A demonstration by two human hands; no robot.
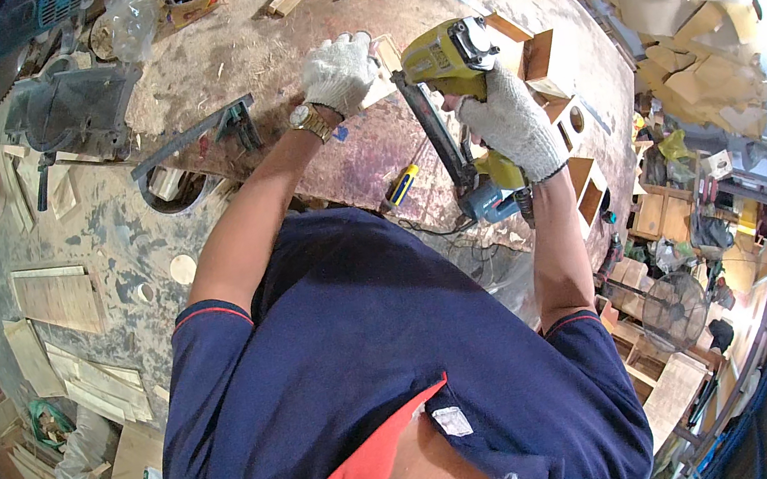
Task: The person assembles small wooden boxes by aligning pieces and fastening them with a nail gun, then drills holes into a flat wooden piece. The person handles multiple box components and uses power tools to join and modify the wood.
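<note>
My right hand (520, 127), in a white knitted glove, is wrapped round the handle of a yellow and black nail gun (438, 57). Its long dark magazine slants down toward me, and its nose is beside a small pale wooden piece (386, 61). My left hand (340, 71), gloved as well and with a watch at the wrist, grips that piece against the tabletop; part of the wood is hidden behind the hand and the tool. Just below lies a yellow and blue cutter knife (403, 186). A blue power tool (489, 205) rests under my right wrist.
Small wooden boxes (543, 60) line the right side of the worktable (249, 52). A metal square (192, 134) and a dark mitre saw base (71, 112) are at the left. Boards (59, 300) lie lower left. A fan (675, 304) stands among clutter at right.
</note>
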